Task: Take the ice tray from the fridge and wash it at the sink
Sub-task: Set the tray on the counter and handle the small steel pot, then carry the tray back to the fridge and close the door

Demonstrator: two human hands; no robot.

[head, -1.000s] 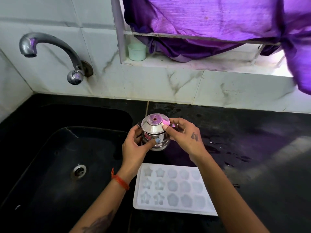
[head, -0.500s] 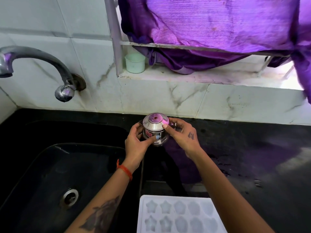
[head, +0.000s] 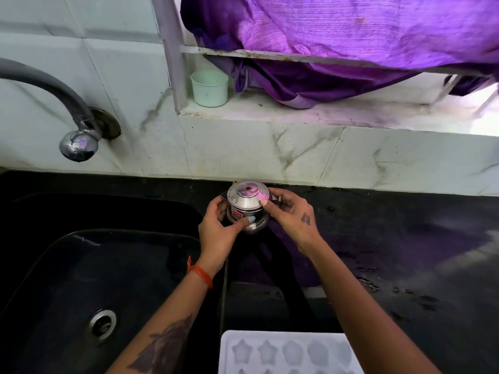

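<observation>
A white ice tray (head: pixel 286 352) with star and flower moulds lies flat on the black counter at the bottom edge, partly cut off by the frame. Farther back, near the wall, both hands hold a small steel pot with a lid (head: pixel 247 203). My left hand (head: pixel 218 225) grips its left side, thumb across the front. My right hand (head: pixel 290 214) grips its right side, fingertips on the lid's rim. The black sink (head: pixel 81 279) with its steel drain (head: pixel 102 323) lies to the left.
A chrome tap (head: pixel 73 122) juts from the tiled wall over the sink. A pale green cup (head: pixel 209 87) stands on the window ledge beside purple cloth (head: pixel 337 36). The black counter (head: pixel 405 252) to the right carries water drops.
Both hands have carried the steel pot away from the ice tray toward the back wall. The view has tilted up, so the tray now sits at the bottom edge.
</observation>
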